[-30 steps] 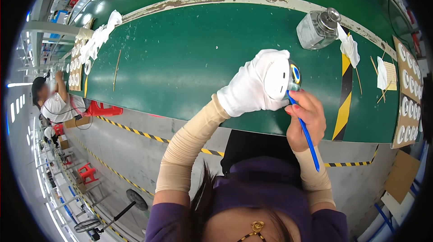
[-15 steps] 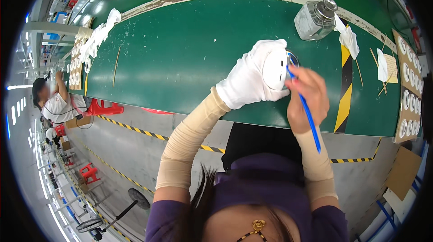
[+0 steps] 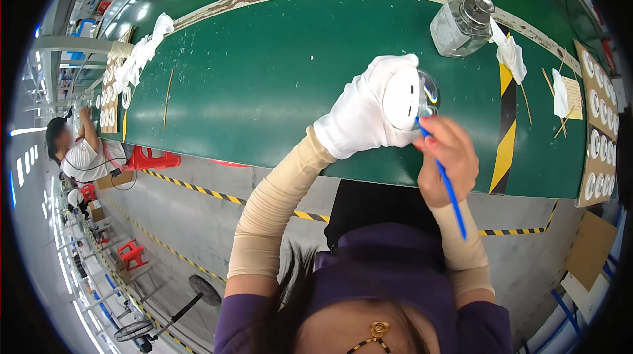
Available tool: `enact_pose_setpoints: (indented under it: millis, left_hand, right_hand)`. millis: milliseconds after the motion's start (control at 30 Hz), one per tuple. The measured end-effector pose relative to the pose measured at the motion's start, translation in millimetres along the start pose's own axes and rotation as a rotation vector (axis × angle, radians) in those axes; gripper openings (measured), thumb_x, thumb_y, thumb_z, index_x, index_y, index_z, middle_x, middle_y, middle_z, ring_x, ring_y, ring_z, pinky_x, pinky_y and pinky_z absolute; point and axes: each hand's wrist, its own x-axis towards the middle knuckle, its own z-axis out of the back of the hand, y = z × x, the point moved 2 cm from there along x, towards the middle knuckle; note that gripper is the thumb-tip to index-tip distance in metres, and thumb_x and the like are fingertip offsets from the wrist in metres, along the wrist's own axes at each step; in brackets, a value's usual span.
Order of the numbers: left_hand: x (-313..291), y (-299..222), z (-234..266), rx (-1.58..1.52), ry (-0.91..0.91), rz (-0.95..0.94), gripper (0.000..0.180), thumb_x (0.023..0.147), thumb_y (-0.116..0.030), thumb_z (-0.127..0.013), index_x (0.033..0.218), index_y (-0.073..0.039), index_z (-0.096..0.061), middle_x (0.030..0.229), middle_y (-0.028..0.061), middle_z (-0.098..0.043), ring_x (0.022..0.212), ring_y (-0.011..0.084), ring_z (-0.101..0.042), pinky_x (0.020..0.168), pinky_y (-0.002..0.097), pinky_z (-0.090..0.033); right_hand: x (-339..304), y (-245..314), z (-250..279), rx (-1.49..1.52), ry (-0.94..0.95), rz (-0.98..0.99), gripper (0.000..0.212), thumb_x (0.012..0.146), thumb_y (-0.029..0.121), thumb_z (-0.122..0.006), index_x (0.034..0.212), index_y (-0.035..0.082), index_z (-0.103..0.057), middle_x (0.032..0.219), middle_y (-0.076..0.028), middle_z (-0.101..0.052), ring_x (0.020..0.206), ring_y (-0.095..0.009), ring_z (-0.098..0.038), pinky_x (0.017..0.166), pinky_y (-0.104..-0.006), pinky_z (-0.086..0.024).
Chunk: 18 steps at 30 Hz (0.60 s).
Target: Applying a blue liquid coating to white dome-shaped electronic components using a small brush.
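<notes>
Disc raised, stick tip at its rim.
My gloved left hand (image 3: 369,113) clamps the round disc (image 3: 410,98) tilted toward me, exposing its edge; my right hand (image 3: 448,159) pinches the blue stick (image 3: 450,192) like a pen for control.

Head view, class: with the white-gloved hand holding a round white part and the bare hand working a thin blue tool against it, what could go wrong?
1. The thin blue tool meets the round white part at its glossy lens-like face; a slip could scratch it.
2. The white-gloved left hand holds the part raised above the green table; it might drop.
3. The bare right hand could smudge the face.
</notes>
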Motion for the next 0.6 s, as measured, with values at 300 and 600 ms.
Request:
enact_pose_setpoints:
  millis: [300,600]
  left_hand:
    - [0.4,-0.4,-1.0,0.072,-0.017,-0.035,0.084,0.060,-0.026,-0.086,0.131,-0.008,-0.045,0.123,0.0137,-0.053,0.108,0.0307,-0.059,0.092,0.0356,-0.049]
    - [-0.6,-0.5,-0.8,0.140,-0.029,-0.043,0.085,0.058,-0.026,-0.087,0.130,-0.008,-0.046,0.122,0.0146,-0.054,0.109,0.0311,-0.059,0.093,0.0359,-0.048]
  right_hand:
    - [-5.9,-0.8,1.6,-0.007,-0.034,0.003,0.033,0.075,-0.017,-0.067,0.098,0.001,-0.052,0.097,-0.021,-0.069,0.088,-0.035,-0.066,0.065,-0.0356,-0.058]
    - [-9.3,-0.3,1.8,-0.013,-0.038,0.058,0.033,0.073,-0.017,-0.068,0.098,0.002,-0.055,0.098,-0.018,-0.069,0.087,-0.034,-0.067,0.070,-0.0357,-0.057]
